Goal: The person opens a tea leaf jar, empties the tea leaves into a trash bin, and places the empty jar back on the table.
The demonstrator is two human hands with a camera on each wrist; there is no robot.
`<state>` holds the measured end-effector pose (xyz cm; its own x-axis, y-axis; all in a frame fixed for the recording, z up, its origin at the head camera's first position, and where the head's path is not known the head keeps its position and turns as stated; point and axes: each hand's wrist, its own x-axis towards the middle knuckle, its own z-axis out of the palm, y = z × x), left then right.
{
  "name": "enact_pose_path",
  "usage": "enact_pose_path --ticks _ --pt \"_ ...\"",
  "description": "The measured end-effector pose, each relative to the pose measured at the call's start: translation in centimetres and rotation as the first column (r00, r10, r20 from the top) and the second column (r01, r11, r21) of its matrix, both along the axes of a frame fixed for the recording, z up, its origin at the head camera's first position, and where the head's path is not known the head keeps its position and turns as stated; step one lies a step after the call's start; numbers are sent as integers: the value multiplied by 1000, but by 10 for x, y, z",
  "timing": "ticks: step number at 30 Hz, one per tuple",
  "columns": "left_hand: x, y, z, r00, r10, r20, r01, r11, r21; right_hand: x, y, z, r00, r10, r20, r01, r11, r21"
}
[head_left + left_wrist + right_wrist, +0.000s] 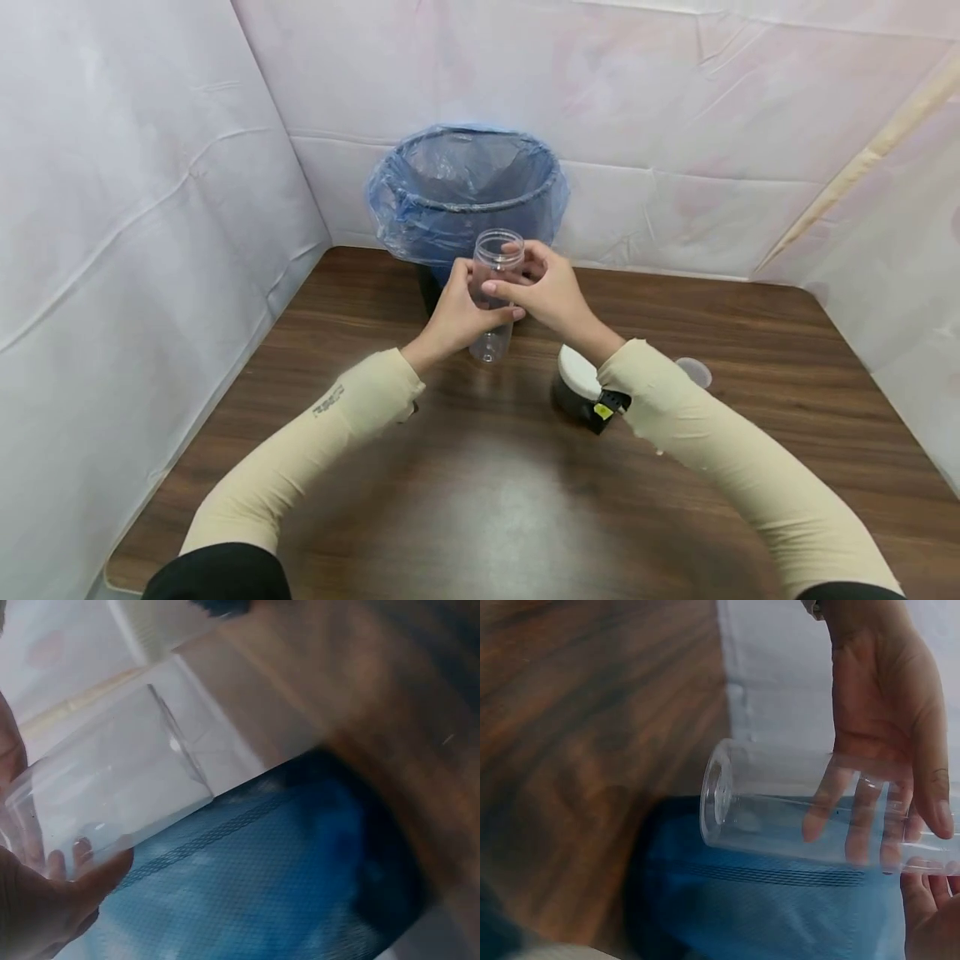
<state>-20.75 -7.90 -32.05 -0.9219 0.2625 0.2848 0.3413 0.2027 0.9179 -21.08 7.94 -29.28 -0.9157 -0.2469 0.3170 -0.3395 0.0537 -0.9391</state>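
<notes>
A tall clear plastic jar (491, 343) with a threaded, uncapped mouth is held upright above the table, in front of the bin. My left hand (455, 315) grips its middle, the thumb across the near side. Higher up, near the neck, my right hand (553, 290) holds it with thumb and fingers. In the right wrist view, the left fingers show through the jar wall (769, 776), and part of the right hand (934, 922) touches the neck end. The left wrist view has the jar's smooth side (112, 765) against the blue bin liner.
Behind the jar stands a bin lined with a blue plastic bag (397, 225). A black container with a white top (579, 372) sits under my right wrist, beside a small translucent disc (694, 371). White fabric walls (660, 108) border the wooden table (360, 308).
</notes>
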Motion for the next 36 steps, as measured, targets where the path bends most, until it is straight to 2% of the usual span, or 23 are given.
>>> enact_pose_path --ticks 6,8,13,22,27,34,36 --pt "1 -4 -35 999 -26 44 21 994 105 1 -7 -29 997 -9 73 7 1000 23" --pt "6 -6 -39 998 -26 57 20 994 110 1 -9 -37 997 -15 80 13 999 32" --pt "20 -9 -34 995 -30 97 20 995 98 3 -13 -47 996 -10 87 6 999 39" --pt "23 -12 -40 997 -7 76 3 999 52 4 -16 -56 996 -14 92 7 997 71" --pt "22 -13 -44 998 7 68 -10 999 42 2 -18 -61 998 -13 56 9 998 69" --pt "3 -16 -76 998 30 59 -31 999 22 3 -19 -64 999 -17 47 13 997 75" --pt "2 -16 -80 998 43 44 -44 999 9 5 -20 -61 999 -12 47 8 997 78"
